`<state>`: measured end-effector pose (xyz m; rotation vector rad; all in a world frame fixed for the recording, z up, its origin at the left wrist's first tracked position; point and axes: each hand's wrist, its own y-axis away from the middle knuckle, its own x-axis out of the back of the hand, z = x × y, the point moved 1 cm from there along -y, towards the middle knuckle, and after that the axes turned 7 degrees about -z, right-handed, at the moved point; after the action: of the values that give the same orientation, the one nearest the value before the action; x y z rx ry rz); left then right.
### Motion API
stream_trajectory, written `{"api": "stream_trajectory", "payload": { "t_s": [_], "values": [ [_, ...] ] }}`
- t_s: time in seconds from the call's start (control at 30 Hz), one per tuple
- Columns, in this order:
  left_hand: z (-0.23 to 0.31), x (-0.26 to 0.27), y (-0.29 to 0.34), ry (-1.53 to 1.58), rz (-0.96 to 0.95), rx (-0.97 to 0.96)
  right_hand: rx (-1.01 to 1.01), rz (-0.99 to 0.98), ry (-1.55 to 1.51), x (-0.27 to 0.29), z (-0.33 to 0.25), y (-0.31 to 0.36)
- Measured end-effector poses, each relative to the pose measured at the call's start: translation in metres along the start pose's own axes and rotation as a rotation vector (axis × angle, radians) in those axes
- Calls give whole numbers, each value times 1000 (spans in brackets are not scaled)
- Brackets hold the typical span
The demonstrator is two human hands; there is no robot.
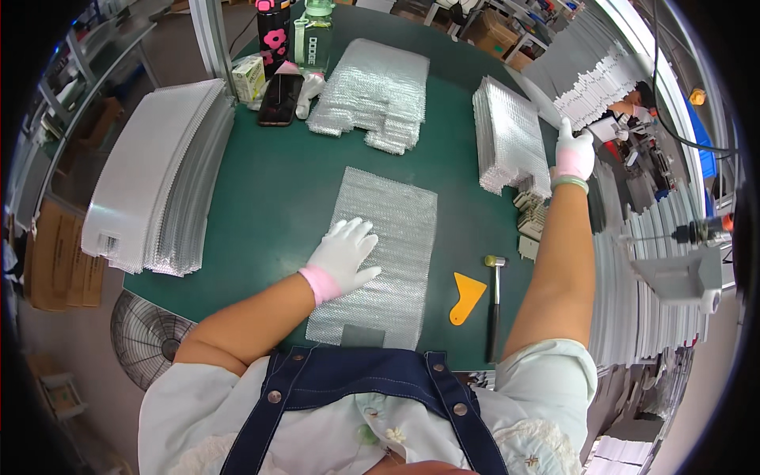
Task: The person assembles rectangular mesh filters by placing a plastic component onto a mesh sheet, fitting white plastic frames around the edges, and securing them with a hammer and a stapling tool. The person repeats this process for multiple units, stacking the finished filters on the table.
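Observation:
A silver bubble-textured sheet (404, 229) lies flat at the middle of the green table, with a small cutout at its near edge. My left hand (342, 260), in a white glove with a pink cuff, rests on its left part, fingers spread. Out to the right, past the table edge, reaches my gloved right hand (575, 150). Its fingers are closed at the near end of a thin grey panel (535, 96), seen nearly edge-on; the fingertips are partly hidden. Beyond them stands a tall stack of grey panels (582, 59).
Silver bubble-sheet stacks stand at the back (372, 87) and right (511, 131); a pile of pale panels (154, 174) stands left. A yellow scraper (467, 299) and hammer (495, 305) lie right of the sheet. A phone (281, 100) and bottles (314, 39) stand at back left.

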<state>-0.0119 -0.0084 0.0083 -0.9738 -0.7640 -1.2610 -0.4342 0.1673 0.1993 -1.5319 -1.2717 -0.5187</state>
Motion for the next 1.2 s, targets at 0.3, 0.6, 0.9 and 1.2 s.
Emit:
{"api": "stream_trajectory", "payload": {
  "t_s": [0.3, 0.6, 0.9, 1.2],
  "values": [
    [3, -1, -2, -22, -56, 23, 29, -554, 394, -45, 21, 18],
    [6, 1, -4, -16, -80, 26, 25, -565, 288, -42, 22, -9],
    [7, 2, -1, -6, -61, 38, 240, -306, 472, -22, -6, 16],
    [3, 35, -16, -27, -485, 15, 422, 334, 851, 53, -4, 5]
  ]
}}
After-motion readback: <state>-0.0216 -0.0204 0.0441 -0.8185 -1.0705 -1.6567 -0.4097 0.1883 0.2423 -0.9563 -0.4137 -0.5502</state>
